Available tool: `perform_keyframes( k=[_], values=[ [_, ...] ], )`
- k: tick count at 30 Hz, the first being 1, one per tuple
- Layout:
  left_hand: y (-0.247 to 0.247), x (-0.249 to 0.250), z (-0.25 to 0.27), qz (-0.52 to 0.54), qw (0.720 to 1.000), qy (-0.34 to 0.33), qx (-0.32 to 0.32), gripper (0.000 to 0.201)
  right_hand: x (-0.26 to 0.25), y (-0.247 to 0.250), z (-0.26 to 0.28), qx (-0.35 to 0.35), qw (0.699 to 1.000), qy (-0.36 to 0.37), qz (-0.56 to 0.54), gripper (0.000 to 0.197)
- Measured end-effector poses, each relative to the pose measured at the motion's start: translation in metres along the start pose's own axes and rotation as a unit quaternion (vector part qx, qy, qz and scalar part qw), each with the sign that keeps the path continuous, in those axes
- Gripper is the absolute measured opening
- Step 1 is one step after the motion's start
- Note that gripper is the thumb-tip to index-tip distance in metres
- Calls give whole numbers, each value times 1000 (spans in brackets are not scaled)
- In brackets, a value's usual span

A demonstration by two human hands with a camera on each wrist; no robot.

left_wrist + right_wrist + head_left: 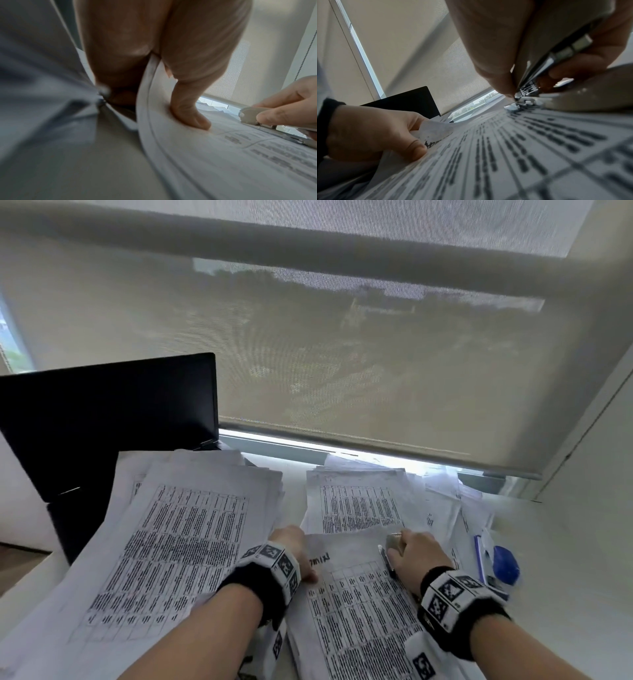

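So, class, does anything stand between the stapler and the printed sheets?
Nothing visible: the right hand holds the stapler at the top right corner of the sheets; the left hand pinches their left edge, clear of it.

Inventory of the desk by the window, counted by kind:

- Hands: two, the left hand and the right hand.
- Wrist bands with black-and-white markers: two, one on each wrist.
- Stapler, metal: one.
- Laptop, black, lid up: one.
- Roller blind: one.
- Printed paper with tables on top: three lots, the left stack, the rear stack and the near sheaf.
- Loose sheets at the right: several, which overlap too much to count.
- Blue object: one, kind unclear.
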State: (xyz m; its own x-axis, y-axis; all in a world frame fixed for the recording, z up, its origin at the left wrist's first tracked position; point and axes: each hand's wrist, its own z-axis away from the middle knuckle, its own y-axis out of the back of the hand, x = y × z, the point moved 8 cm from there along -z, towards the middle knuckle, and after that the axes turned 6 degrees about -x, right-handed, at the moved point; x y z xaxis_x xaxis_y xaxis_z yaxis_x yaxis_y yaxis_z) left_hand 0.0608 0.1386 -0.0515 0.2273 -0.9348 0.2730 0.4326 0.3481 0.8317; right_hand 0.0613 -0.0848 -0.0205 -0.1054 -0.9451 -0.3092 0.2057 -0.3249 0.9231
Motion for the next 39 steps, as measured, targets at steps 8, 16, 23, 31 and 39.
perform_keyframes(
  k=[8, 16, 23, 31, 39],
  values=[
    [-3, 0, -5, -5, 1000, 1, -11, 74, 0, 0, -33, 15, 998, -48, -39, 31],
    [-3, -2, -5, 3, 1000, 1, -16, 72, -10, 1, -40, 5, 999, -21, -41, 26],
    [-2, -2, -5, 7, 1000, 0, -12, 72, -2, 4, -13, -31, 998, 48, -29, 30],
    [-3, -2, -3, 1, 1000, 10, -12, 70, 17, 8, -7, -23, 999, 41, -26, 23],
    [-3, -3, -7, 4, 1000, 17, -18, 71, 5, 6, -16, -37, 998, 44, -18, 17]
  ],
)
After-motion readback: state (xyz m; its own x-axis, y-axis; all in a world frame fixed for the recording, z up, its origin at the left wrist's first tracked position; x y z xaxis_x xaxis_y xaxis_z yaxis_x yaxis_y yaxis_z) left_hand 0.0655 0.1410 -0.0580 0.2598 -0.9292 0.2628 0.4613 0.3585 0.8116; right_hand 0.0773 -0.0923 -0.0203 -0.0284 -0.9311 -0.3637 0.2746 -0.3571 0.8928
